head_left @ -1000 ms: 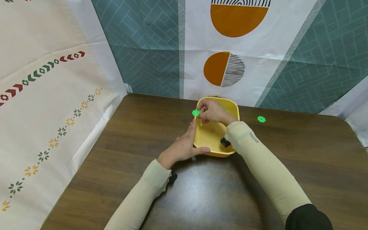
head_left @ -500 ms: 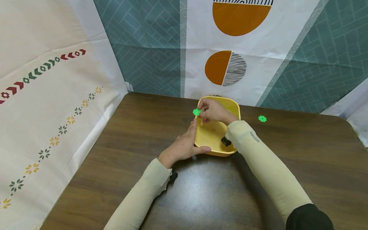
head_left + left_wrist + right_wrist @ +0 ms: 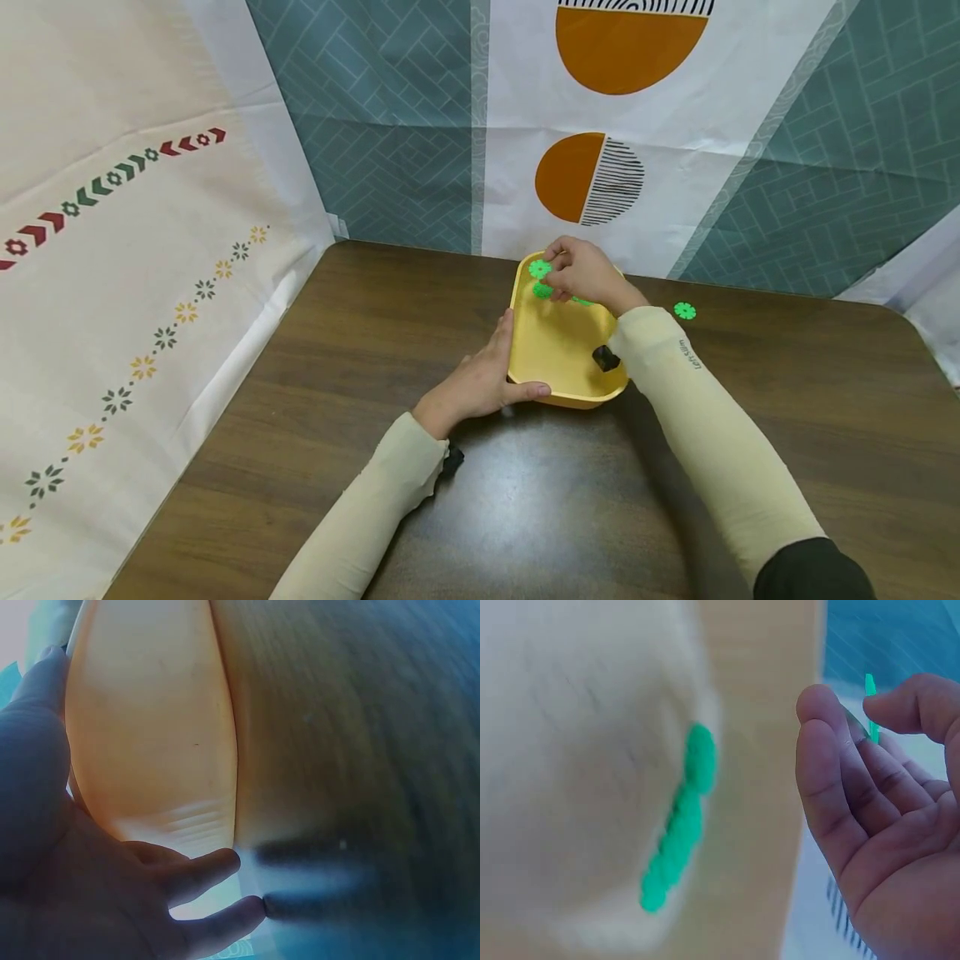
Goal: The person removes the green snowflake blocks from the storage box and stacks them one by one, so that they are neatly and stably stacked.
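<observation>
A yellow tray with raised walls sits on the table's far side. My left hand rests against its near-left corner, fingers extended along the left wall and thumb on the front rim. Over the tray's far-left part, my right hand pinches a green flower-shaped disc between thumb and fingertips; the right wrist view shows this disc edge-on. Green discs lie inside the tray, partly hidden by the right hand. Several appear as a blurred green row in the right wrist view.
Another green disc lies on the brown wooden table to the right of the tray. A patterned cloth hangs behind the table's far edge. A cream cloth borders the left side.
My right hand has shifted right and slightly away from me, carrying the disc from the left rim to over the tray. Discs inside now show. The left hand stays put.
</observation>
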Demonstrator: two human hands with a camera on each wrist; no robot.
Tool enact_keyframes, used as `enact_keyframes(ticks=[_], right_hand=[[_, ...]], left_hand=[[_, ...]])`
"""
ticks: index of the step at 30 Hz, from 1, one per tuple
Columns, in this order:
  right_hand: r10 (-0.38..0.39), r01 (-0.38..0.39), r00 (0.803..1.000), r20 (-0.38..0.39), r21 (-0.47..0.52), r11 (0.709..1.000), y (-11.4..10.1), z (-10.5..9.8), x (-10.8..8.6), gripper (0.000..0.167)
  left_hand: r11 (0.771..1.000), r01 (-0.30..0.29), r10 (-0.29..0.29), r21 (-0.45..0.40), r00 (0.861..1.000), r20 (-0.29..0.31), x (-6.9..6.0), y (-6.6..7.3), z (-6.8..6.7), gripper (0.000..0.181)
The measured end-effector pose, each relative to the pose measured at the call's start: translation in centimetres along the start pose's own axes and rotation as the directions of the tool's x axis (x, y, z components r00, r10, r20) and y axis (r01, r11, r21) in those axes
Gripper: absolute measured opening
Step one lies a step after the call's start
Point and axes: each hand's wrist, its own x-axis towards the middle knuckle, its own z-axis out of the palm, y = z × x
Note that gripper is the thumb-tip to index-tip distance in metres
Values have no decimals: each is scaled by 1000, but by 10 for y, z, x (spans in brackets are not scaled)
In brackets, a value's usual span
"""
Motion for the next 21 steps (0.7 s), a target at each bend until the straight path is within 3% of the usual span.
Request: enact_keyframes(ticks=[8,21], right_hand=[[42,-28,990,-131,113,993,17,-50,-24,28],[106,-120,975,-194,-63,991,68,-75,-57,31]], left_hand=[[1000,16,-16,-13,1000,10,0,3,-1,123],[999,25,-25,-26,1000,-2,-1,0,-1,124]])
